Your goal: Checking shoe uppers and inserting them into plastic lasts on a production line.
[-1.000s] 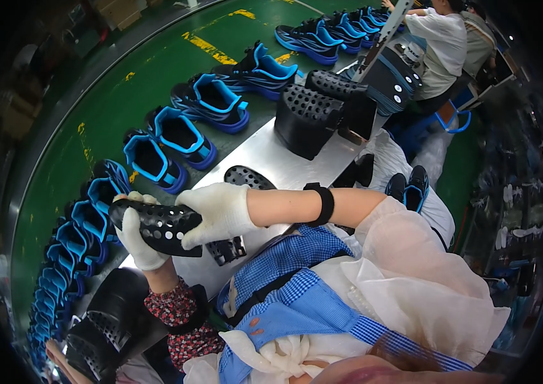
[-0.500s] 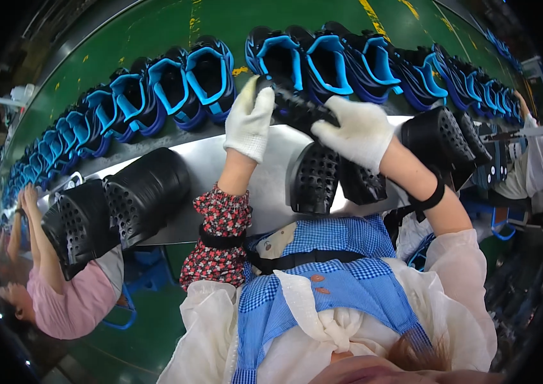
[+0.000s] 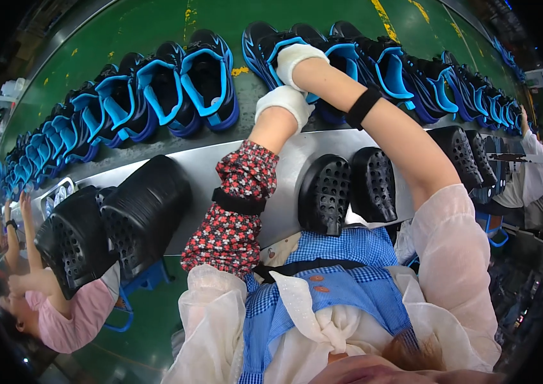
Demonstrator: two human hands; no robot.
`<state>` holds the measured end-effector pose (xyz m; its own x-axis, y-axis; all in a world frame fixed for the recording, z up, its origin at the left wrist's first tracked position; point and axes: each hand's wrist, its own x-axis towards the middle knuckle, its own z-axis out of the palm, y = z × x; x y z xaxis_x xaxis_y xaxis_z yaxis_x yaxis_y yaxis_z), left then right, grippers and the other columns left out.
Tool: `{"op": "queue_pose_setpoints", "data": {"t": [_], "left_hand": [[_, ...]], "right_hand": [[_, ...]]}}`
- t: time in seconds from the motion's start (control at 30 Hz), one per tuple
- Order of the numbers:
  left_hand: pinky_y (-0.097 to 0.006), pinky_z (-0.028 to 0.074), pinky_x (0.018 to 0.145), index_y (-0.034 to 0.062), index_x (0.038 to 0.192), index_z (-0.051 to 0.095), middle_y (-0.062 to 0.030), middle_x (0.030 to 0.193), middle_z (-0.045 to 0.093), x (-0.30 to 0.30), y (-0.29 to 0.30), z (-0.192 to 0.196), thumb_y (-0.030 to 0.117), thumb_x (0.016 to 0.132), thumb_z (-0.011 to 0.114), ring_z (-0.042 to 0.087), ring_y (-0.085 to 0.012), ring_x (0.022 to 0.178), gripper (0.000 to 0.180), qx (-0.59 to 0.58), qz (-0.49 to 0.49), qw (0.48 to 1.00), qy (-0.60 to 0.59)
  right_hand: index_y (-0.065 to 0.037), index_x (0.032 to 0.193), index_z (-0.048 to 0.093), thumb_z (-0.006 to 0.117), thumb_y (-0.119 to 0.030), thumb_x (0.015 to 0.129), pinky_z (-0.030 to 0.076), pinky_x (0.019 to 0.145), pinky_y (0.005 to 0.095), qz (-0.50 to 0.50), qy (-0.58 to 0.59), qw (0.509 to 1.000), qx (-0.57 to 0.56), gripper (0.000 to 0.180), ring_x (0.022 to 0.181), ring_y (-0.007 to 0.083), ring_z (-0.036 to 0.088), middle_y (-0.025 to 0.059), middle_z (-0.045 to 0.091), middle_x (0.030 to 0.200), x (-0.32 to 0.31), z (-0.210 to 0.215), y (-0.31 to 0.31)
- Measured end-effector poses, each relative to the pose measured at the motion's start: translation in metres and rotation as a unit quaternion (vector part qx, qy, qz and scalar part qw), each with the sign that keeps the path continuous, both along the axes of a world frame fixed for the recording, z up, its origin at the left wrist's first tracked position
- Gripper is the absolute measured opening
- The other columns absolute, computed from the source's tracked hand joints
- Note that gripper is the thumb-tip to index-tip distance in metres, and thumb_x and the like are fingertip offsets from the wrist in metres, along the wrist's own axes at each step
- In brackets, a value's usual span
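My right hand (image 3: pixel 296 63), in a white glove, reaches into the opening of a black and blue sports shoe (image 3: pixel 260 48); its fingers are hidden there. My left hand (image 3: pixel 284 104), also gloved, is at the heel of this shoe, just below the right wrist. Its fingers are out of sight, so I cannot tell how it grips. Two black perforated pieces (image 3: pixel 326 194) with rounded ends stand below my right forearm. The dark thing my hands held before does not show clearly now.
Similar shoes (image 3: pixel 210 80) stand in a long curved row on both sides of my hands. Large black perforated pieces (image 3: pixel 150 201) rest along a shiny metal ledge (image 3: pixel 252 192). A co-worker in a pink top (image 3: pixel 79 313) sits at the left. Another person in white (image 3: pixel 531 169) is at the far right.
Both hands have moved onto the shoe: the right went left and up into its opening, the left came right to its heel. The dark piece they held between them has passed out of view.
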<state>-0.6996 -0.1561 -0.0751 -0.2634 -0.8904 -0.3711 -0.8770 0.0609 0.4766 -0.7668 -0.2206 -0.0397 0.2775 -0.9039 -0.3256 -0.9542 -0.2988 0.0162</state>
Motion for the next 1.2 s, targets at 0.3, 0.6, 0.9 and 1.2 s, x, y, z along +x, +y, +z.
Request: {"op": "queue_pose_setpoints", "data": {"t": [0.3, 0.6, 0.9, 1.2], "left_hand": [[-0.038, 0.049, 0.089, 0.0091, 0.119, 0.062, -0.0136, 0.114, 0.065, -0.006, -0.025, 0.002, 0.038, 0.084, 0.054, 0.062, -0.0282, 0.104, 0.046, 0.043, -0.099, 0.992, -0.070], [-0.039, 0.050, 0.088, 0.0134, 0.117, 0.064, -0.0131, 0.121, 0.062, -0.009, -0.018, 0.011, 0.039, 0.082, 0.057, 0.061, -0.0291, 0.108, 0.044, 0.073, -0.050, 0.990, -0.114], [-0.033, 0.050, 0.074, 0.0049, 0.118, 0.062, -0.0158, 0.086, 0.072, 0.051, -0.024, 0.053, 0.054, 0.078, 0.062, 0.062, -0.0242, 0.079, 0.064, 0.137, 0.064, 0.978, 0.142], [-0.028, 0.051, 0.068, 0.0021, 0.114, 0.064, -0.0138, 0.085, 0.071, 0.054, -0.012, 0.061, 0.050, 0.080, 0.065, 0.067, -0.0209, 0.074, 0.059, 0.111, 0.111, 0.977, 0.143]], "right_hand": [[-0.007, 0.117, 0.064, 0.053, -0.015, 0.088, 0.050, 0.089, 0.0437, 0.048, -0.040, 0.998, 0.031, 0.032, 0.110, 0.0331, 0.060, 0.0180, 0.060, 0.123, 0.006, -0.034, -0.034], [-0.007, 0.115, 0.064, 0.049, -0.022, 0.090, 0.048, 0.093, 0.0391, 0.100, -0.015, 0.995, 0.005, 0.033, 0.110, 0.0302, 0.060, 0.0162, 0.061, 0.122, -0.002, 0.002, -0.009], [-0.003, 0.109, 0.061, 0.066, -0.027, 0.077, 0.048, 0.085, 0.0392, 0.075, -0.241, 0.966, -0.054, 0.040, 0.096, 0.0332, 0.060, 0.0170, 0.063, 0.102, -0.163, 0.057, 0.177], [-0.002, 0.117, 0.053, 0.080, -0.027, 0.060, 0.046, 0.092, 0.0393, -0.033, -0.193, 0.978, -0.065, 0.068, 0.104, 0.0352, 0.055, 0.0169, 0.055, 0.120, -0.212, 0.016, 0.265]]}}
